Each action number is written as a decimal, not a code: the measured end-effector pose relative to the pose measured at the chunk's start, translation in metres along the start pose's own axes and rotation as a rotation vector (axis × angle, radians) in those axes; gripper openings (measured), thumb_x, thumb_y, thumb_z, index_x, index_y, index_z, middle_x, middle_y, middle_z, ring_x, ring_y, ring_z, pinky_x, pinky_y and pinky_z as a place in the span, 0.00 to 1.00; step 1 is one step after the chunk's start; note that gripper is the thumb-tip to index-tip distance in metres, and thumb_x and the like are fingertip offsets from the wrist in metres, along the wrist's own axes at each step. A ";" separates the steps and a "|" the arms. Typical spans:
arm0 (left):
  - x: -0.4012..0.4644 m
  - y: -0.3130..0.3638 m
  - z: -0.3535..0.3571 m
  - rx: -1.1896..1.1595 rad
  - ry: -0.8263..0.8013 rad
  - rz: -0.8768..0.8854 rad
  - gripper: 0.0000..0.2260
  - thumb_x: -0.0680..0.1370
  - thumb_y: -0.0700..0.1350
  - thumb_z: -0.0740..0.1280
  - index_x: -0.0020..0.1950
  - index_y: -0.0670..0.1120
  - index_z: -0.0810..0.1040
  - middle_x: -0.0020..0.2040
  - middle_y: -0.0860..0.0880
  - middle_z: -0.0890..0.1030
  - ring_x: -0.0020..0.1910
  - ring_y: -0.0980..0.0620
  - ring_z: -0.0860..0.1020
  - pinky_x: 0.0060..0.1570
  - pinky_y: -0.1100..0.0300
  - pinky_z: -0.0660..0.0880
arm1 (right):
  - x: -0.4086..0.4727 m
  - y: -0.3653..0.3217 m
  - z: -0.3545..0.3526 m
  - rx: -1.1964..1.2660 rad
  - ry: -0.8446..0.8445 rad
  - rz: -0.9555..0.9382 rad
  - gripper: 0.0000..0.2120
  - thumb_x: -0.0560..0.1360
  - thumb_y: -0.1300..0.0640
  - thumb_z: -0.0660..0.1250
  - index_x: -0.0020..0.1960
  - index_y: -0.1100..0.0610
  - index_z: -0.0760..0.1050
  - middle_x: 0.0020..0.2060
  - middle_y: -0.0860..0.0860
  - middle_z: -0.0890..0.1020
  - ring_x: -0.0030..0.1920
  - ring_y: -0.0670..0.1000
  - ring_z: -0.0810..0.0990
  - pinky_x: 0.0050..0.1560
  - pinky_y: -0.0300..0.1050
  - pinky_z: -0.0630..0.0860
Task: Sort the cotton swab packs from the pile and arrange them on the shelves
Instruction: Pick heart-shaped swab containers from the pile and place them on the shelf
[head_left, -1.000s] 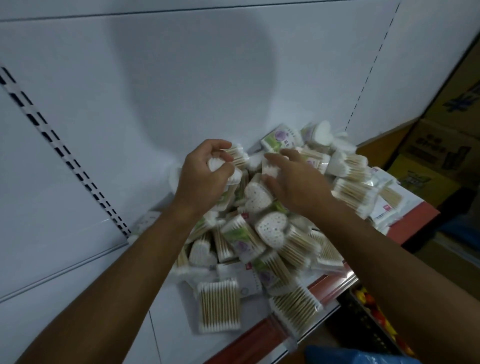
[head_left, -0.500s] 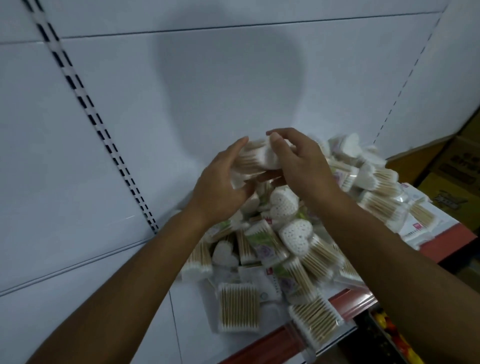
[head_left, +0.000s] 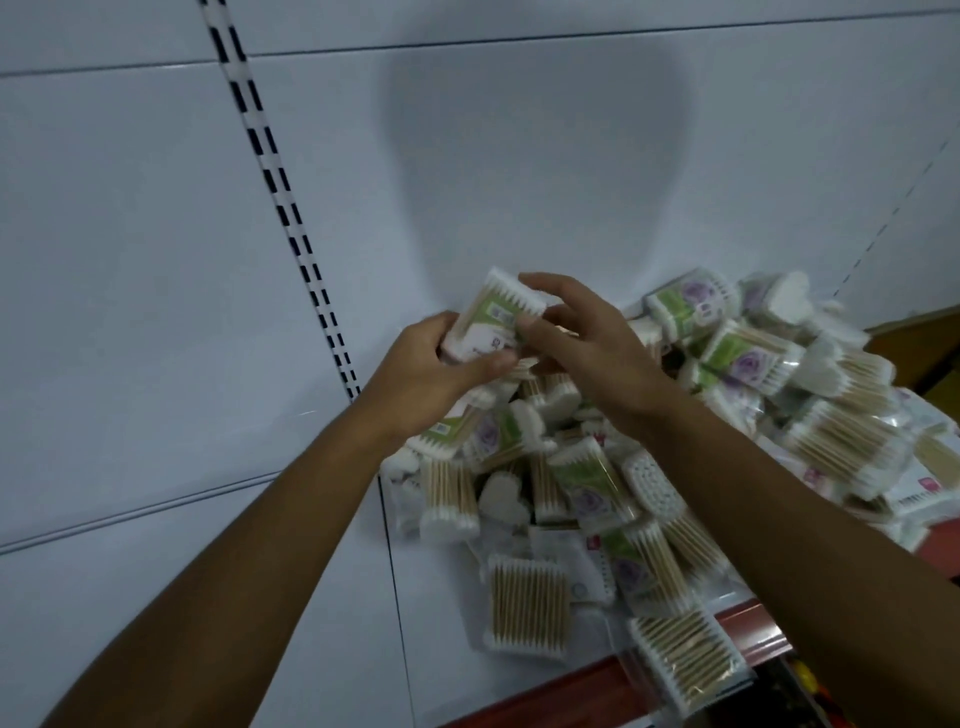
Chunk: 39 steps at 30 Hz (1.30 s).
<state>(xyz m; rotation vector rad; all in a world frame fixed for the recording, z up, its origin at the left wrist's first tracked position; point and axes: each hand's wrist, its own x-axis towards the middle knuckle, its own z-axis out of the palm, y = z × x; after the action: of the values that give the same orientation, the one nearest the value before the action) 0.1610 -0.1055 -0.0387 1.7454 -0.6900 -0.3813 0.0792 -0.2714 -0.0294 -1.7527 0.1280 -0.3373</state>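
Both hands are holding 1 green-labelled swab pack (head_left: 498, 325) above the pile (head_left: 675, 467), close to the white back panel (head_left: 156, 260). The left hand (head_left: 426, 379) is grasping the pack's lower end, its grip closed with thumb across the front. The right hand (head_left: 582, 343) is pinching the upper end between thumb and curled fingers. The pile is lying on the white shelf (head_left: 436, 613), spreading rightward along its red front edge (head_left: 571, 686). A slotted upright (head_left: 283, 208) is running down the panel to the left.
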 end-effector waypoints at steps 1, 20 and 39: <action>0.001 -0.001 -0.001 -0.008 0.020 -0.006 0.23 0.68 0.57 0.77 0.58 0.48 0.80 0.51 0.49 0.85 0.50 0.50 0.84 0.52 0.50 0.81 | 0.001 0.001 0.002 0.041 0.029 0.012 0.14 0.79 0.55 0.68 0.64 0.54 0.73 0.51 0.59 0.83 0.46 0.54 0.85 0.49 0.52 0.81; -0.005 -0.011 -0.011 -0.218 0.161 -0.002 0.18 0.65 0.50 0.75 0.54 0.50 0.81 0.48 0.54 0.86 0.51 0.55 0.84 0.52 0.60 0.79 | 0.001 0.013 0.015 -0.158 0.209 0.049 0.11 0.79 0.49 0.66 0.58 0.54 0.77 0.47 0.49 0.83 0.44 0.46 0.83 0.42 0.43 0.78; -0.117 -0.046 -0.141 -0.386 0.635 -0.224 0.14 0.67 0.47 0.78 0.46 0.44 0.78 0.43 0.44 0.81 0.42 0.45 0.81 0.45 0.49 0.80 | 0.005 0.014 0.192 0.118 -0.333 0.095 0.20 0.74 0.52 0.72 0.64 0.52 0.73 0.55 0.50 0.81 0.52 0.49 0.83 0.49 0.48 0.83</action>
<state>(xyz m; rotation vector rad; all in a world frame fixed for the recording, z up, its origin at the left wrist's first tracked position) 0.1638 0.0829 -0.0537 1.4535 0.0386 -0.0834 0.1420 -0.0959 -0.0755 -1.6551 -0.0483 0.0183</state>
